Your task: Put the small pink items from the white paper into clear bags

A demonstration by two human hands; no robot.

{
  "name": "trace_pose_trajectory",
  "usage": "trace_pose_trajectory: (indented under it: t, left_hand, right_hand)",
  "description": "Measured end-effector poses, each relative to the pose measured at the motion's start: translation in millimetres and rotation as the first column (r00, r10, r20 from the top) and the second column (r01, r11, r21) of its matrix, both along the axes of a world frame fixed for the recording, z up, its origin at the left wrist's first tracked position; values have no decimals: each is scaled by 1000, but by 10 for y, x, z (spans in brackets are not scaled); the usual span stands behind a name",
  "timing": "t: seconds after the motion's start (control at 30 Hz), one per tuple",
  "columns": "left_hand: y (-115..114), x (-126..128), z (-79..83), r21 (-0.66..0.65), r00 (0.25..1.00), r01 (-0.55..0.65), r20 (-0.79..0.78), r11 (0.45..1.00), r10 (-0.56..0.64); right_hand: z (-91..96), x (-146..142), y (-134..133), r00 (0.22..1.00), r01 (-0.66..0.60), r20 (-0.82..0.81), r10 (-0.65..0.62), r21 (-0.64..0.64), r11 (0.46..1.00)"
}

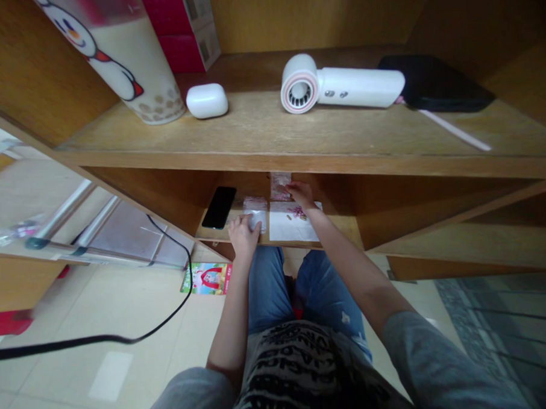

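Lying left of paper (284,230): clear stack (256,211) | left hand (242,235): fingers part-spread against it | right hand (302,194): bunched at clear packet (280,181), grip unclear

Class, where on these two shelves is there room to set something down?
Upper shelf: bare wood between the white case and white fan. Lower shelf: a narrow strip between white paper and right wall. Crowded: the phone, clear packets and paper cluster around the left hand.

sheet (280,228): white | small pieces (297,212): pink | phone (219,208): black | cup (135,60): snowman-patterned | jeans (267,289): blue
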State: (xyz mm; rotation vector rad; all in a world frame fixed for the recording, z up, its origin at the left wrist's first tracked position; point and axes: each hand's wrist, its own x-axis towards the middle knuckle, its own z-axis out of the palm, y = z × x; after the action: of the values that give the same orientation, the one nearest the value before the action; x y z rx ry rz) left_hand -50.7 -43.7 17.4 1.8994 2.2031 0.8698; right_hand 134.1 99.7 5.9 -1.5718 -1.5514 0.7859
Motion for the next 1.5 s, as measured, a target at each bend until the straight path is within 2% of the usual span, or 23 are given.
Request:
trace_pose_trajectory:
  t: [0.1, 0.27, 0.47, 0.97, 1.07, 1.17, 1.23, 1.3, 1.33, 1.4, 1.43, 1.5]
  left_hand:
    - [3, 4, -8, -3, 1000, -22, -19, 1000, 22]
    - [-4, 14, 7, 5, 999, -40, -28, 999, 41]
    - [0, 14, -13, -9, 999, -47, -2, 999, 47]
    - [0, 20, -16, 38, 994, -40, 100, 998, 36]
    - [-2, 14, -19, 65, 988, -28, 155, 997, 17]
    - [-5, 6, -19, 97, 968, -15, 252, 995, -10]
    - [5, -4, -20, 112, 939, -8, 341, 994, -31]
    - [29, -14, -21, 104, 882, 5, 469, 995, -53]
    - [45, -18, -18, 91, 837, 22, 543, 996, -68]
    - [77, -18, 4, 66, 725, 78, 681, 995, -102]
    - [90, -13, 23, 61, 669, 108, 734, 992, -118]
    - [108, 4, 74, 69, 579, 154, 802, 986, -147]
  right_hand:
    - [59, -27, -6, 1000, 7, 14, -7, -12, 1000]
    - [168, -13, -47, 977, 35, 210, -21, -65, 997]
    - [212, 21, -129, 932, 107, 356, -69, -90, 990]
    - [276, -57, -174, 926, 89, 375, -47, -94, 992]
    - [300, -68, -181, 916, 115, 396, -65, -104, 988]
    - [324, -67, -210, 898, 189, 416, -143, -70, 980]
    - [330, -56, -255, 891, 264, 393, -227, -40, 964]
    - [324, -41, -331, 921, 255, 306, -240, -8, 967]
    - [318, -33, -384, 952, 193, 239, -191, 15, 981]
    - [300, -21, -519, 996, -29, 84, 22, 89, 996]
    - [290, -17, -599, 993, -115, 24, 113, 127, 985]
    - [274, -7, -767, 975, -210, -31, 221, 216, 954]
